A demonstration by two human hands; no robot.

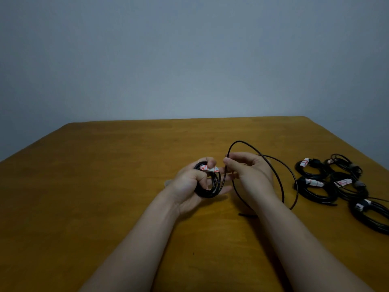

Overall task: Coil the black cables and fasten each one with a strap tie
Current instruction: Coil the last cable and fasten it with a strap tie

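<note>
- Over the middle of the table [105,165], just ahead of you, your left hand [189,184] grips the part-wound coil [207,194]; its fingers curl through the rings, and the thumb presses on the white-and-red label [207,168] at the coil's 12 o'clock.
- Your right hand [250,173] sits just beside it at 3 o'clock; thumb and forefinger pinch the loose strand [240,141], which arches up toward 12 o'clock and then trails down to the table around 4 and 5 o'clock.
- As I judge it, the step in hand is laying the next turn; carry the pinched strand across toward 9 o'clock and seat it under the left thumb, matched in size to the rings in the coil.
- Let the strand roll a little between the right fingertips as it comes over; a forced turn is likely to kink into a figure-eight and push the rings apart.
- Hold the left grip firm but not crushing; the rings look springy enough to fan out if the thumb lifts.
- For each fresh turn, slide the right pinch out along the slack toward 4 o'clock rather than dragging the tail in; the slack lies near the finished bundles [320,193] at 3 o'clock and could snag them.
- At 6 o'clock of the right hand a short dark piece [247,215] lies on the table; I cannot tell whether it is the cable's end or a strap tie.
- A fair length looks left to wind; reach for a tie only once the tail is in.
</note>
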